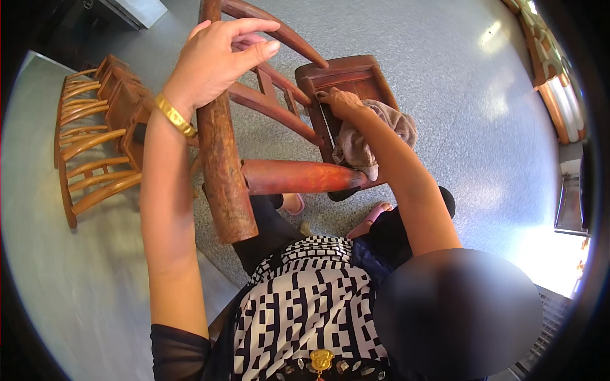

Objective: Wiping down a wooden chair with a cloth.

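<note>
A wooden chair lies tipped in front of me, its thick top rail (pixel 221 157) upright in the view at the left and its framed seat (pixel 343 76) to the right. My left hand (pixel 221 57), with a gold bracelet (pixel 171 115) at the wrist, rests its heel over the top rail, fingers spread and holding nothing. At the seat frame, my right hand (pixel 340 102) grips part of a brown cloth (pixel 355 145); its fingertips are at the frame's edge. The rest of the cloth hangs in folds beneath my forearm. A reddish curved chair part (pixel 305 176) runs between rail and seat.
Several wooden chairs (pixel 100 107) stand in a row at the left. Carved wooden furniture (pixel 548 71) is at the upper right, above a dark appliance-like object. My feet in pink slippers (pixel 369 221) are on the speckled floor below the chair.
</note>
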A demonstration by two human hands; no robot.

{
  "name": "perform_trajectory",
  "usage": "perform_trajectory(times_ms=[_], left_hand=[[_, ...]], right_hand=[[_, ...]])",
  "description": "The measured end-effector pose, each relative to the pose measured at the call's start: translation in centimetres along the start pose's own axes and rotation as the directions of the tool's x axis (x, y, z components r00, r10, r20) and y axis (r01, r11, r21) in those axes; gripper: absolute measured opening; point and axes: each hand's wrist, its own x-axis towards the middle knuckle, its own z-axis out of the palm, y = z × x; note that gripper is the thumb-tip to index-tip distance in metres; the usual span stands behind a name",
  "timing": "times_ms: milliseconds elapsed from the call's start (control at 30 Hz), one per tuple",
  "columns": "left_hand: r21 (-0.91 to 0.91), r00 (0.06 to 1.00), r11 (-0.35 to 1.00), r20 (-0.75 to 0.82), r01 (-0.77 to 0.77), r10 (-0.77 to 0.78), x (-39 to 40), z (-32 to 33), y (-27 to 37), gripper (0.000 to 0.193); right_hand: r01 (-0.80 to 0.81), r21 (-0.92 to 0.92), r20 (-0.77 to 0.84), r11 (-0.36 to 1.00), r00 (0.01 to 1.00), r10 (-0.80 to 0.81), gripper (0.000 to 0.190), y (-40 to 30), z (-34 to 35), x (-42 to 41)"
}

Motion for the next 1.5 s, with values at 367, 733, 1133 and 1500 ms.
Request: perform_trajectory(times_ms=[367,733,1133,1500], left_hand=[[0.053,0.998,0.997,-0.006,-0.062,0.062,0.1,0.0,-0.7,0.044],[0.185,1.000,0.983,0.013,0.012,-0.015,-0.3,-0.1,1.2,0.041],[0.072,0.997,0.995,-0.026,0.073,-0.071,-0.5,-0.1,1.9,0.037],[0.010,0.995,0.998,-0.076,0.065,-0.065,0.0,0.1,1.8,0.035]], right_hand=[[0.231,-0.218,0.060,0.948,0.973,-0.223,0.024,-1.3,-0.3,-6.4],[-0.015,-0.006,-0.201,1.000,0.979,0.013,0.031,-1.5,-1.4,-4.3],[-0.129,-0.070,-0.222,0.989,0.969,0.110,0.028,1.2,0.8,1.6],[-0.542,0.034,-0.190,0.840,0.821,0.538,0.034,8.2,-2.3,0.8]])
